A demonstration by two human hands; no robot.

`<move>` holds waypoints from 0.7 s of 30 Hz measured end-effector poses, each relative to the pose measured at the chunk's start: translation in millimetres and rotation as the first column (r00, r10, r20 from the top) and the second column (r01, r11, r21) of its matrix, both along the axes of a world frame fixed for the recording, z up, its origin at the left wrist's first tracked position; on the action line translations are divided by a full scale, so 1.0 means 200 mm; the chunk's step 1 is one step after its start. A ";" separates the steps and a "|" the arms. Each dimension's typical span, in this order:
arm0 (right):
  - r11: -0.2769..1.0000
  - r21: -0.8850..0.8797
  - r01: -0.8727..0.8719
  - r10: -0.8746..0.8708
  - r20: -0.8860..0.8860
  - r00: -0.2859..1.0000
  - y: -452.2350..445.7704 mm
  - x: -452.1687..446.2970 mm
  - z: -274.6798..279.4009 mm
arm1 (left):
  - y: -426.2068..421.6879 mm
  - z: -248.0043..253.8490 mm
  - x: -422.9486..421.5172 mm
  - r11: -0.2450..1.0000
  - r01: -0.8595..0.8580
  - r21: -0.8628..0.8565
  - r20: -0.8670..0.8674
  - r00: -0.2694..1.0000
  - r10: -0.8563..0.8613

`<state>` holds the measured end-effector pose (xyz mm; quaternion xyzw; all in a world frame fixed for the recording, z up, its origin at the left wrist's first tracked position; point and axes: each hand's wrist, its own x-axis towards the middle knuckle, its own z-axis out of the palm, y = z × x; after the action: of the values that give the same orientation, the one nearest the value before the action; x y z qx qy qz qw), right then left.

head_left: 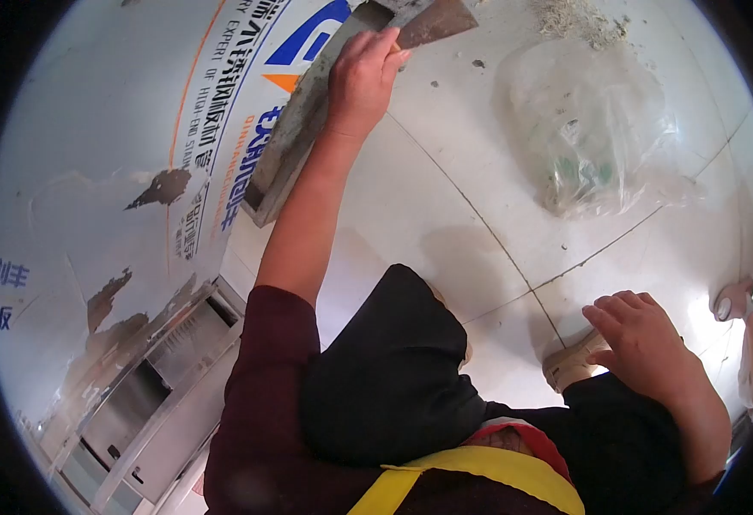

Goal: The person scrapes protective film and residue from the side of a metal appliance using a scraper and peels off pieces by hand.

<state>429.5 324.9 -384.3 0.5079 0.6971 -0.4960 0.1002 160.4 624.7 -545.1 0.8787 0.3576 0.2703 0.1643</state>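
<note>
My left hand [361,81] reaches out at the top centre, its fingers closed around the handle of a scraper [441,23]. The wide, flat, brownish blade points to the right, above the floor. Beneath the hand and forearm lies a long, grey, dirt-smeared trough-like piece [295,142], partly hidden by my arm; whether the scraper touches it I cannot tell. My right hand [638,343] hangs over my right knee and shoe [569,365], holding nothing, with its thumb apart from the loosely bent fingers.
A clear plastic bag [595,142] with greenish contents sits on the tiled floor [445,215]. Crumbly debris [578,19] lies behind it. At left stands a panel [110,112] in printed, torn protective film, above a metal cabinet-like unit [149,403]. Something pinkish [734,300] is at the right edge.
</note>
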 end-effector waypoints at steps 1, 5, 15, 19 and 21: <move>1.000 -0.001 -0.021 0.021 0.004 1.000 0.01 0.00 0.00 | -0.01 -0.02 -0.02 1.000 -0.004 -0.016 0.003 1.000 0.004; 0.993 0.104 0.060 -0.059 -0.012 0.998 0.02 0.01 -0.01 | 0.11 -0.15 -0.47 0.896 -0.365 -0.252 -0.196 0.926 0.322; 1.000 0.019 0.017 -0.017 0.002 1.000 0.04 0.00 -0.04 | 0.42 -0.43 -0.41 0.874 -0.234 -0.426 -0.177 0.969 0.173; 0.997 -0.012 0.078 -0.078 0.018 0.997 0.01 0.01 -0.04 | 0.40 -0.37 -0.24 0.862 -0.298 -0.409 -0.248 0.946 0.209; 0.998 -0.016 0.067 -0.067 0.013 0.998 -0.01 0.02 -0.05 | 0.41 -0.41 -0.26 0.866 -0.292 -0.406 -0.191 0.954 0.232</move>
<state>433.2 322.9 -394.5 0.5333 0.6749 -0.5015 0.0920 107.6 707.3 -626.3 0.7802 0.5349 0.1442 0.2905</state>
